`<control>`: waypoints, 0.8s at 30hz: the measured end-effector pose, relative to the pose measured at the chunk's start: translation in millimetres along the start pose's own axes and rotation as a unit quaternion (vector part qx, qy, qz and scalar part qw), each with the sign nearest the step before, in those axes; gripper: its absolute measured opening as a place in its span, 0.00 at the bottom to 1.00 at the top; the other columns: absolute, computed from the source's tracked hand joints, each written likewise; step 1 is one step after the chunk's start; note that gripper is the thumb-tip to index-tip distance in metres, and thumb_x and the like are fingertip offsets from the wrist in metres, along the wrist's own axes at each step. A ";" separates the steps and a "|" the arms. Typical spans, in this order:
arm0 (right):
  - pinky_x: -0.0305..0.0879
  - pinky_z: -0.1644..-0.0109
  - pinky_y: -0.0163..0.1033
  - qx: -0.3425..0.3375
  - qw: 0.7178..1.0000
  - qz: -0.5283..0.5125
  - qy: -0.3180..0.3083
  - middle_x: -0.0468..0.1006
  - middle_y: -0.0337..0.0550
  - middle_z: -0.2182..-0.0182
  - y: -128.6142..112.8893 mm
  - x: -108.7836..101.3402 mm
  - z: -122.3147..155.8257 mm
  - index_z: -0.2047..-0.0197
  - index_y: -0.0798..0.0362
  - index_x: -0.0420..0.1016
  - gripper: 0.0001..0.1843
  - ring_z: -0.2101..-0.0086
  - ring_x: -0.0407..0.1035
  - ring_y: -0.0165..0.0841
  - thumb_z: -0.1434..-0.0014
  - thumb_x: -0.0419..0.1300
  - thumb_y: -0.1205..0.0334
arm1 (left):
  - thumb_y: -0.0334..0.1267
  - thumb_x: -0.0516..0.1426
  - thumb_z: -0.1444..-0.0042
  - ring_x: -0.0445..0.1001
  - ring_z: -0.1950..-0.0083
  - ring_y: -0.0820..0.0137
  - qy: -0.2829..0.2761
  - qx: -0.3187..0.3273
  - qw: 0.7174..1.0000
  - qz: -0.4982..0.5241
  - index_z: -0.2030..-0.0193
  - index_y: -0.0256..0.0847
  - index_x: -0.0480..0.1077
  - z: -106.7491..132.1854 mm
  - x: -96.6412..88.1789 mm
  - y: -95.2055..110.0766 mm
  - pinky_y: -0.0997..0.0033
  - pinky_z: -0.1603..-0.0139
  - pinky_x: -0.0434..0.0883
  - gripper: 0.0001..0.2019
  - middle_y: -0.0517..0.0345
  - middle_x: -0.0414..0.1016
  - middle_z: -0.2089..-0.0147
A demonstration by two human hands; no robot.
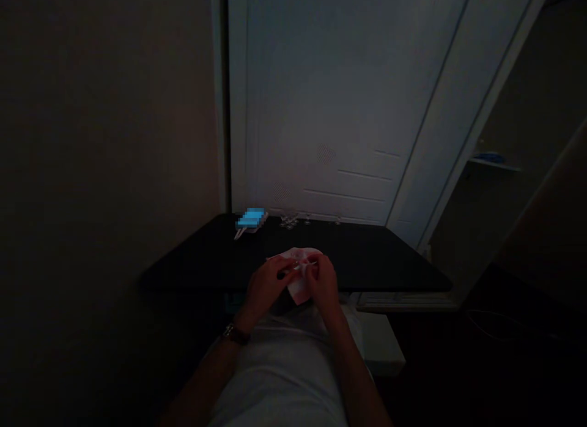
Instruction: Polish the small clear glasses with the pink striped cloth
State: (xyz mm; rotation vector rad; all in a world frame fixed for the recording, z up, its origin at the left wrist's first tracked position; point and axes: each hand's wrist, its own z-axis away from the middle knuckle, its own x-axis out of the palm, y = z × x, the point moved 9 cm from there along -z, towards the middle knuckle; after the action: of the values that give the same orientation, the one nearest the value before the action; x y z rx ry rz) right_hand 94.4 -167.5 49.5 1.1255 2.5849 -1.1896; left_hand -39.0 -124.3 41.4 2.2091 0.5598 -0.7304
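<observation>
Pink cloth (299,290) between both grips (266,285) (325,281)

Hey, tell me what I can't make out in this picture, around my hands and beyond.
All in the head view:
Shiny thing at the pinkish cloth: fingers of the left hand and right hand partly hide its shape and the grip.
Lit screen: pixelation covers its content.
Small clear items at the table's back: too small and dim to identify.
Blue thing at right: lost in darkness.
Both forearms: cut off by the bottom edge.
</observation>
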 end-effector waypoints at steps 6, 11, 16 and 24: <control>0.62 0.52 0.40 -0.004 1.000 0.014 -0.021 0.66 0.44 0.61 -1.6 1.1 0.6 0.66 0.53 0.68 0.07 0.59 0.64 0.34 0.49 0.52 0.71 | 0.43 0.54 0.47 0.72 0.56 0.69 0.005 -0.017 1.000 0.014 0.53 0.45 0.68 2.2 -4.3 0.5 0.72 0.55 0.67 0.15 0.58 0.74 0.54; 0.62 0.53 0.40 0.006 0.999 0.041 -0.027 0.67 0.46 0.62 -0.9 1.9 2.0 0.69 0.54 0.68 0.06 0.59 0.64 0.35 0.48 0.52 0.71 | 0.42 0.54 0.48 0.72 0.57 0.70 0.007 -0.020 0.999 0.027 0.55 0.44 0.68 3.3 -4.5 0.6 0.72 0.55 0.68 0.14 0.59 0.74 0.55; 0.61 0.56 0.39 0.021 0.998 0.060 0.007 0.68 0.44 0.65 -1.6 -6.8 -4.7 0.66 0.53 0.69 0.07 0.62 0.65 0.34 0.46 0.50 0.70 | 0.42 0.55 0.48 0.73 0.57 0.69 0.003 -0.030 0.999 0.016 0.55 0.45 0.69 2.3 -3.7 -0.4 0.72 0.57 0.68 0.13 0.59 0.75 0.55; 0.62 0.56 0.38 -0.017 0.999 0.024 -0.022 0.72 0.44 0.64 -15.1 8.3 -6.0 0.65 0.51 0.72 0.10 0.60 0.65 0.34 0.46 0.51 0.70 | 0.43 0.53 0.47 0.73 0.56 0.69 0.000 -0.029 0.999 0.026 0.55 0.45 0.69 2.5 -5.2 1.8 0.72 0.55 0.68 0.13 0.59 0.75 0.55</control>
State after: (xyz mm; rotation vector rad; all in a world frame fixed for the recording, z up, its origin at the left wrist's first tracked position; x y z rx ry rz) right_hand 79.8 -165.0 60.1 1.1355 2.5215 -1.1441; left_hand -42.6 -128.1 44.2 2.1615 0.5147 -0.6795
